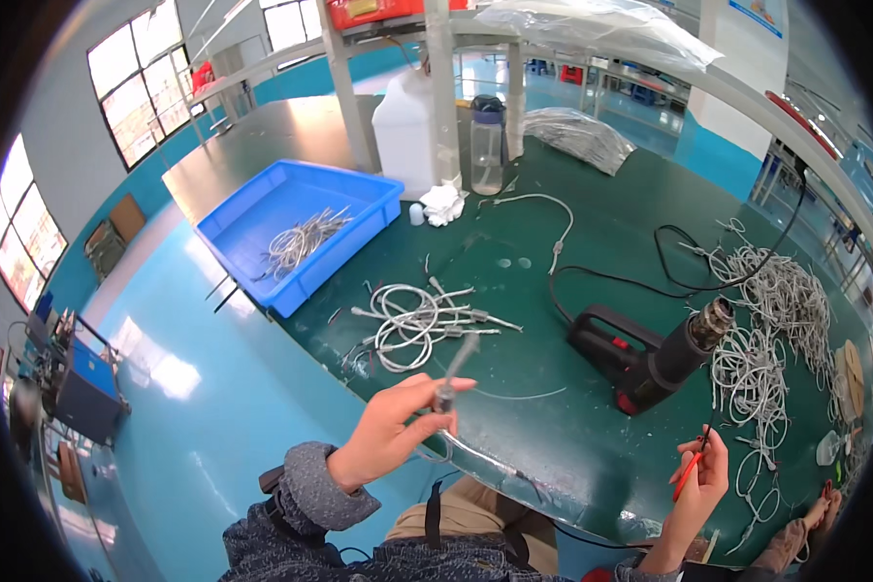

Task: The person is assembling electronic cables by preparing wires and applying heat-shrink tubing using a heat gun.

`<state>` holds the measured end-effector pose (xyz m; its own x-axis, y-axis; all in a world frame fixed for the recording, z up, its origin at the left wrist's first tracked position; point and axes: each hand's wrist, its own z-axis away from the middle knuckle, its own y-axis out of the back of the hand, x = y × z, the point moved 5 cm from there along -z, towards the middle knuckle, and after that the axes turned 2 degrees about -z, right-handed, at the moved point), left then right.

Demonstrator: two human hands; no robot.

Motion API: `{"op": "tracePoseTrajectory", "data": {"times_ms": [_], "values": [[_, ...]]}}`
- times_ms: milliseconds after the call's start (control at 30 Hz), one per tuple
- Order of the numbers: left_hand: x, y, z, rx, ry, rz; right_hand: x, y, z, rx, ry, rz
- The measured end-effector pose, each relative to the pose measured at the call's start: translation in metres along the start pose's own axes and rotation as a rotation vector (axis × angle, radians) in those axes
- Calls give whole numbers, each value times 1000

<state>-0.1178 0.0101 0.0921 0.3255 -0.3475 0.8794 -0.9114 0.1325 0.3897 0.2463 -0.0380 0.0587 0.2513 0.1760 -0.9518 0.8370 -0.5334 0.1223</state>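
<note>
My left hand [390,427] is closed in a pinch around a grey cable [444,398], whose blurred upper end sticks up past the fingers. Part of the cable hangs below the hand at the table's front edge. Farther right, my right hand [705,477] grips a small red-handled cutting tool [687,475] with a dark tip pointing up; its exact kind is partly hidden by the fingers. Just beyond my left hand lies a loose bunch of white-grey cables [412,325]. A black heat gun [655,364] rests between the hands, its nozzle toward the right.
A blue tray [359,209] with thin wires overhangs the table's left side. Behind stand a white jug [404,136] and a clear bottle [487,155]. Large piles of grey cables [771,301] cover the right side. Another person's hand [824,509] is at the lower right.
</note>
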Motion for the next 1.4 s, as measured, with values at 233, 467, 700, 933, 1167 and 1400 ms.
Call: {"op": "tracePoseTrajectory", "data": {"times_ms": [233, 467, 700, 933, 1167, 1400], "values": [[12, -11, 4, -115, -134, -72, 28, 7, 4, -57, 142, 322], [11, -17, 4, -129, -132, -30, 36, 7, 10, -107, 232, 808], [6, -20, 2, -149, -130, 9, 43, 5, 7, -129, 238, 881], [3, -23, 3, -157, -72, 111, 46, 2, 6, -153, 246, 911], [-6, -18, 6, -113, -7, 109, 45, -3, 7, -160, 304, 940], [-65, 112, -26, 559, -35, -585, 59, -4, -3, -136, 420, 1014]]}}
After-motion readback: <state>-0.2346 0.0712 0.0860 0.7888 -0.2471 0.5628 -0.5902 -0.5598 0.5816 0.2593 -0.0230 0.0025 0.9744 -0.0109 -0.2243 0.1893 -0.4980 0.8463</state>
